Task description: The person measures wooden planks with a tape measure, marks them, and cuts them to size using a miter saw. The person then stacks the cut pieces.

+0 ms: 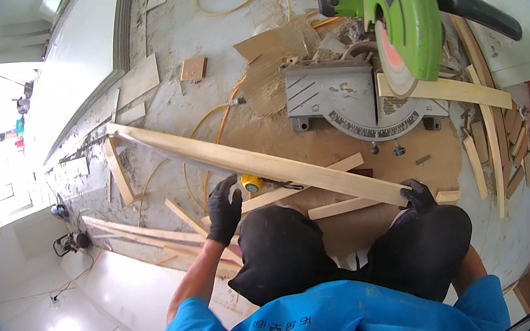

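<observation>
A dusty concrete floor carries everything here, strewn with sawdust, offcuts and a yellow hose. On it sits a mitre saw with a green blade guard, a short strip of wood lying across its table under the blade. Nearer the person, a long pale wooden strip runs slantwise from the far left to the near right, held off the floor. The left hand, in a black glove, is clenched around the strip near its middle, just beside a small yellow tape measure; the right hand, also gloved, grips the strip's near end above the right knee. The strip is long and thin, held at only two spots, so its free far end could sag or swing and knock the loose laths lying there; a slack grip could let it slide through the gloves. The hose and offcuts underfoot look easy to trip on. The person's knees hide the floor just below the hands, the saw's blade teeth are covered by the guard, and the bright patch at the left is washed out.
</observation>
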Motion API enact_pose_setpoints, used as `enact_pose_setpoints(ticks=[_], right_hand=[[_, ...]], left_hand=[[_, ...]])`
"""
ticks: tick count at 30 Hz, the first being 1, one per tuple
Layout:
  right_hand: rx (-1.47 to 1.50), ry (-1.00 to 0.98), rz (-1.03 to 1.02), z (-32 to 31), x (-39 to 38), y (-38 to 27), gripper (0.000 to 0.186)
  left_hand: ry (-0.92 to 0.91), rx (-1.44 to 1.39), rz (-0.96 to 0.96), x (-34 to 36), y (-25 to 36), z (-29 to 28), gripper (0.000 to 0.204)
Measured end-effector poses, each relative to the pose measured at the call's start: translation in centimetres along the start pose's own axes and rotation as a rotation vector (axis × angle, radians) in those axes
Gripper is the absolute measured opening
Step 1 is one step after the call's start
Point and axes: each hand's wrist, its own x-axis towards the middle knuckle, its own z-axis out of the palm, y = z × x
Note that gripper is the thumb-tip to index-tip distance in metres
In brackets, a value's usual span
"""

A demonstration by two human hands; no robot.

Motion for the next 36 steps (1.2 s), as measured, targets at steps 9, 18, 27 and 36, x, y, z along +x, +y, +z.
enact_pose_setpoints(ticks=[9,18,27,36], right_hand=[[-0.126,-0.017,-0.015,1.3,-5.2,-5.8,0.023],[-0.023,-0.065,0.052,4.7,-15.2,-16.2,0.023],[-0.292,0.055,-0.153,14.9,-36.0,-32.2,0.036],[-0.751,-0.317,-0.483,20.9,-49.2,-48.7,0.046]], left_hand=[[-0.347,-0.199,0.421,-1.9,23.0,-11.5,0.021],[-0.579,-0.302,0.084,-6.4,22.6,-13.8,0.022],[-0.124,-0.096,-0.106,-11.4,23.6,-14.0,0.023],[0.395,-1.851,-0.724,-11.6,39.0,-29.7,0.04]])
